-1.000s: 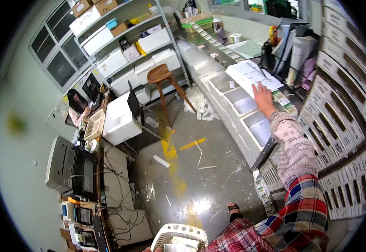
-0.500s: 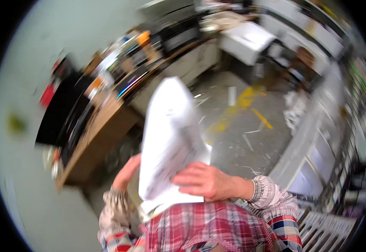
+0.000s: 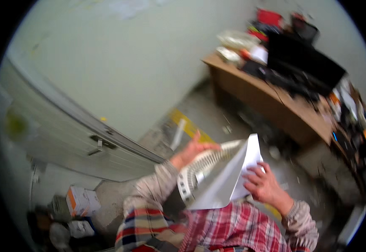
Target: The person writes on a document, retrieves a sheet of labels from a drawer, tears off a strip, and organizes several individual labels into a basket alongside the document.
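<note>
In front of my red checked apron is a round, pale, slotted plastic basket (image 3: 190,178), tilted, with part of it hidden behind white paper. My left hand (image 3: 192,152) grips its far left rim, thumb raised. Over the basket's right side lies a large bent white paper sheet (image 3: 229,182), its upper corner standing up. My right hand (image 3: 265,185) holds the paper's right side, fingers curled against it. Whatever lies inside the basket is mostly covered.
A wooden desk (image 3: 271,98) with a black monitor (image 3: 302,63) and clutter stands far right. On the left is a pale door (image 3: 65,117) with a metal handle (image 3: 100,145). Boxes (image 3: 82,200) sit on the floor at lower left. Yellow tape (image 3: 191,126) marks the floor.
The view has swung left, bringing the door and wall in and shifting the desk to the right. The paper now leans rightward, and the slotted basket shows beside it under my left hand.
</note>
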